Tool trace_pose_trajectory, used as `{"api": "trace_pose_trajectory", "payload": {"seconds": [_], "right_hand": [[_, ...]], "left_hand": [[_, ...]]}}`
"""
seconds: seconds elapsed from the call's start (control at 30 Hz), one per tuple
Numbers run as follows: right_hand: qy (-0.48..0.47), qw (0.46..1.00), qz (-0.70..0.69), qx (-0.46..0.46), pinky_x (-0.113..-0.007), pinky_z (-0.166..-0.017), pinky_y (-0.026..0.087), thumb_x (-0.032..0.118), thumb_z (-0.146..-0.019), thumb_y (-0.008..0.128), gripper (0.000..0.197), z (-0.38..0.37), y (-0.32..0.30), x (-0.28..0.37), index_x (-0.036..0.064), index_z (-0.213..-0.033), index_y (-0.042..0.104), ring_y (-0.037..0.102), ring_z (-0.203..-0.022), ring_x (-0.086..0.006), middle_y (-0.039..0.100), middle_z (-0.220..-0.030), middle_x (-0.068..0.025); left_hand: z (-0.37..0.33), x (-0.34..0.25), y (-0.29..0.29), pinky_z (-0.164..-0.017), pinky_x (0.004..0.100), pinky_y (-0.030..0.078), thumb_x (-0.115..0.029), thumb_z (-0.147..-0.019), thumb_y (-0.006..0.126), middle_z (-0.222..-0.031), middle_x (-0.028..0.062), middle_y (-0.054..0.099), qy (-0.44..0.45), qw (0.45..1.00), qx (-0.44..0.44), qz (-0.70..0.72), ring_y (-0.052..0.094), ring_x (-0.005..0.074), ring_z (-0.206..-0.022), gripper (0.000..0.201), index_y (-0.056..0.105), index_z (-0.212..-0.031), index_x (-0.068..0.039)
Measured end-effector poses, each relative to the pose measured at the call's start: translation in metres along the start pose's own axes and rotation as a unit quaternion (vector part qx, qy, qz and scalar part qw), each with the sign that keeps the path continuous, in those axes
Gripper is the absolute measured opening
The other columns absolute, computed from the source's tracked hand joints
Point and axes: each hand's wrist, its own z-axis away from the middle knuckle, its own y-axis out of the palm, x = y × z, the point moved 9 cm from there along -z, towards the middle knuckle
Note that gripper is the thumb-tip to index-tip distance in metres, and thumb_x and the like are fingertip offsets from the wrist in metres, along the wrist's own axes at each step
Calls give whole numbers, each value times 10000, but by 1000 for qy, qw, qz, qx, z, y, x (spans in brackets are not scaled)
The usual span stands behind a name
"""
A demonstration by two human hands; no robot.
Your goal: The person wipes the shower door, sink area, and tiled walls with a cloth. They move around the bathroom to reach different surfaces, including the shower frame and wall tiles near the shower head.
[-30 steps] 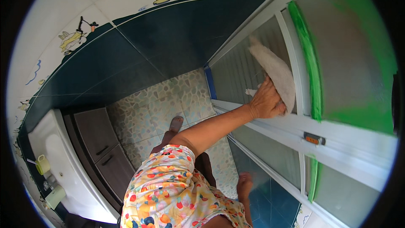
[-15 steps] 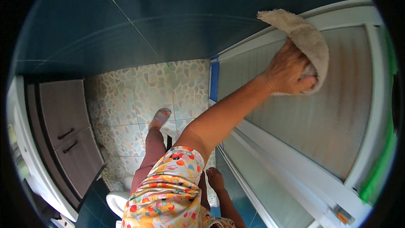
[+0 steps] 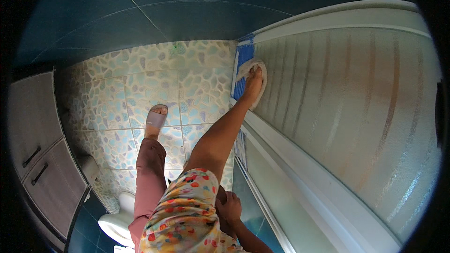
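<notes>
My left arm stretches down to the bottom of the shower door's frosted panel (image 3: pixel 337 107). There my left hand (image 3: pixel 253 83) presses a beige cloth (image 3: pixel 244 69) against the panel's lower edge, beside a blue strip (image 3: pixel 243 55) near the floor. The cloth wraps partly round the fingers. Lower down, my right hand (image 3: pixel 230 209) is close to my body, by my leg, beside the floral sleeve. Its fingers are partly hidden, and I see no object in it.
White door frame rails (image 3: pixel 300 159) run diagonally at right. Dark blue tiles (image 3: pixel 201 21) cover the far wall. Pebble-patterned floor (image 3: pixel 150 84) lies below, with my sandalled foot (image 3: pixel 156 118) on it. A grey cabinet (image 3: pixel 37 112) and a white toilet (image 3: pixel 115 227) stand at left.
My left hand has moved down and left with the cloth, from high on the frosted panel to its bottom edge. My view has shifted, and more of the floor shows.
</notes>
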Motion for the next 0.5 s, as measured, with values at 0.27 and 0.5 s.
{"api": "trace_pose_trajectory", "payload": {"seconds": [0.27,0.5], "right_hand": [[80,986,-34,142,-459,-752,461,460,-769,577,541,7,14,10,10,-1064,519,549,-930,-379,548,-1056,-203],[115,980,-46,153,-441,-750,466,420,-769,571,473,13,12,14,31,-1038,556,564,-912,-358,571,-1043,-174]], "left_hand": [[304,-269,146,-958,570,221,-338,-771,570,-1073,199,507,489,852,170,-74,411,356,-1087,379,587,-978,-22],[374,-354,185,-929,527,294,-508,-725,574,-1048,201,559,446,809,382,35,494,354,-1043,496,641,-956,-74]]}}
